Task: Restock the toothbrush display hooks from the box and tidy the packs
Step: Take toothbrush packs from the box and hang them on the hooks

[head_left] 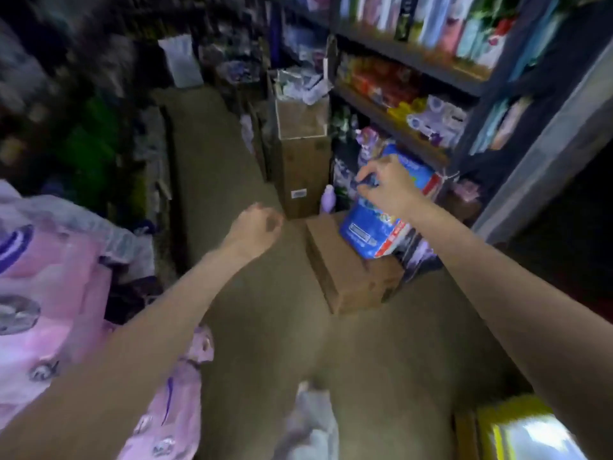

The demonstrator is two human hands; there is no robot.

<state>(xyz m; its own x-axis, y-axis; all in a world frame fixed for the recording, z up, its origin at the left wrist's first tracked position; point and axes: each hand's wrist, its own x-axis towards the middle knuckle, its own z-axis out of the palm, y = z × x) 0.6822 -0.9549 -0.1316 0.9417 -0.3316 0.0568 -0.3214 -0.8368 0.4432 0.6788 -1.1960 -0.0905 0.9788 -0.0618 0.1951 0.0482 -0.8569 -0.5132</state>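
The whole view is motion-blurred. A closed brown cardboard box lies on the floor beside the right-hand shelves. A blue plastic pack leans on top of it. My right hand reaches over the pack's upper edge, and its curled fingers pinch the pack there. My left hand hangs in the air left of the box, its fingers curled into a loose fist with nothing in it. No toothbrush hooks or toothbrush packs can be made out.
A tall open carton with wrapped goods stands behind the box. Stocked shelves run along the right, and a purple bottle sits on the floor. Pink and purple packs pile up at left. A yellow box is at bottom right. The brown floor aisle runs ahead.
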